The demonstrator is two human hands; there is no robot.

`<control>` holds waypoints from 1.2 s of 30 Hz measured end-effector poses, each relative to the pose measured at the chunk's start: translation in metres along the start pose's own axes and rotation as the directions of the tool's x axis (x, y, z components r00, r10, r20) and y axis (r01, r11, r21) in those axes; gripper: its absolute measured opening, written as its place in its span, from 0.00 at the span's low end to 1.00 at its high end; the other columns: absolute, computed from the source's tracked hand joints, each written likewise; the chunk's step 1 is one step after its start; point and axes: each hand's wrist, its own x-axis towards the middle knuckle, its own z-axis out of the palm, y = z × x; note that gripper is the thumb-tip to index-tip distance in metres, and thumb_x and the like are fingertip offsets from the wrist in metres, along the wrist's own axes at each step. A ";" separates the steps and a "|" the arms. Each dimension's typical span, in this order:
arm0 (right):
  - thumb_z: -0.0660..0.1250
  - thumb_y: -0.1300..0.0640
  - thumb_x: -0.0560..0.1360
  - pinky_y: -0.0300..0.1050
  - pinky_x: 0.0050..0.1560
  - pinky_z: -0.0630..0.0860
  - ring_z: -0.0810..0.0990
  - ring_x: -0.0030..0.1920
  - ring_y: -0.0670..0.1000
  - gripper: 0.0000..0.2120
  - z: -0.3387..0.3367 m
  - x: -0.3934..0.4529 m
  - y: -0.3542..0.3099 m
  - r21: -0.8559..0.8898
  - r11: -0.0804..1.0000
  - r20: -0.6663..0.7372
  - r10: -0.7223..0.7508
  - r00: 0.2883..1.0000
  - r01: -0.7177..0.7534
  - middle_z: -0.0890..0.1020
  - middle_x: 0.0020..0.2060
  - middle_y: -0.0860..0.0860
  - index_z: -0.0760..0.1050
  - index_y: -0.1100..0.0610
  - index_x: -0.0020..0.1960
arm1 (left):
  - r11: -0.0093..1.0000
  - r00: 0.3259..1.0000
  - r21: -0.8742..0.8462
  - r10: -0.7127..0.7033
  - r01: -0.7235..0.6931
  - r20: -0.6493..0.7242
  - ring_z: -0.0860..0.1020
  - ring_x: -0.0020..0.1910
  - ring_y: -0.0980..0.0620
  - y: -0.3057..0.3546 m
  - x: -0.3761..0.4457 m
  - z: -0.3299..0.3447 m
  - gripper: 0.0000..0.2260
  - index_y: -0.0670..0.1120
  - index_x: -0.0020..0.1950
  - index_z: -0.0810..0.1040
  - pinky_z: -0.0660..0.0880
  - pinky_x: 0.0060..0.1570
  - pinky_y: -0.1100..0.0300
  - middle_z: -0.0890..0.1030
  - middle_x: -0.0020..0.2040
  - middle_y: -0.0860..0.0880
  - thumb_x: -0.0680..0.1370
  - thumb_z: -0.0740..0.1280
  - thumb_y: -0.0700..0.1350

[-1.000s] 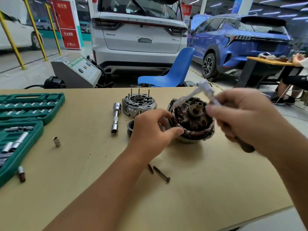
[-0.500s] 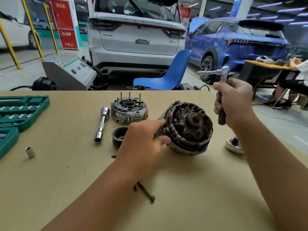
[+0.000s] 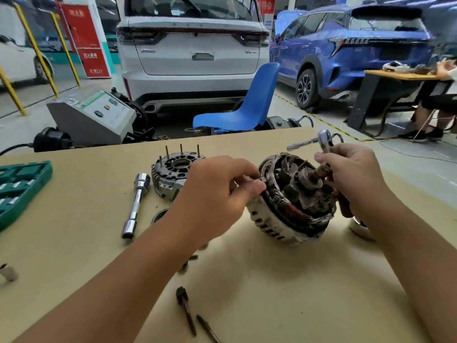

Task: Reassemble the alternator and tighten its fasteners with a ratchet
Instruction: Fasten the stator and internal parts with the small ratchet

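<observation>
The open alternator body [image 3: 289,206], with copper windings and its rotor shaft showing, sits tilted on the tan table [image 3: 272,293]. My left hand [image 3: 215,194] pinches its left rim. My right hand [image 3: 356,179] grips the ratchet [image 3: 321,141] by its dark handle, just right of the shaft; the chrome head and socket stick up above my fingers. The rear cover [image 3: 173,172] with several upright studs lies behind my left hand.
A chrome extension bar [image 3: 136,206] lies left of the cover. A green socket case [image 3: 22,189] sits at the left edge, a loose socket [image 3: 8,272] below it. Long bolts [image 3: 185,310] lie near the front. A pulley [image 3: 358,226] peeks out under my right wrist.
My right hand came down with the ratchet from above the alternator to beside the shaft. The alternator tipped more toward me, and the view shifted closer.
</observation>
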 end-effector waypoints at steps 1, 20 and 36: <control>0.73 0.54 0.73 0.42 0.23 0.72 0.74 0.24 0.45 0.05 0.001 0.001 0.001 -0.004 1.000 -0.001 0.013 1.000 -0.013 0.78 0.25 0.45 0.82 0.55 0.41 | 0.999 1.000 0.036 0.027 -0.028 0.012 0.77 0.34 0.61 -0.001 0.002 0.000 0.05 0.47 0.51 0.87 0.70 0.38 0.72 0.82 0.38 0.55 0.77 0.75 0.44; 0.69 0.59 0.72 0.64 0.42 0.72 0.76 0.40 0.62 0.05 -0.001 -0.008 -0.004 0.026 0.978 0.141 0.201 0.969 -0.206 0.78 0.41 0.65 0.81 0.61 0.41 | 0.997 0.997 -0.025 -0.069 0.069 0.020 0.76 0.34 0.58 0.003 0.007 0.007 0.03 0.50 0.50 0.87 0.69 0.39 0.65 0.81 0.42 0.53 0.78 0.74 0.45; 0.65 0.46 0.81 0.45 0.16 0.67 0.66 0.15 0.54 0.13 -0.035 -0.048 -0.071 0.202 0.906 0.206 -0.411 0.888 0.373 0.76 0.27 0.56 0.75 0.47 0.64 | 0.945 0.984 -0.287 -0.173 0.157 -0.031 0.81 0.31 0.47 0.002 -0.008 0.011 0.07 0.53 0.51 0.86 0.81 0.37 0.50 0.84 0.39 0.53 0.76 0.76 0.42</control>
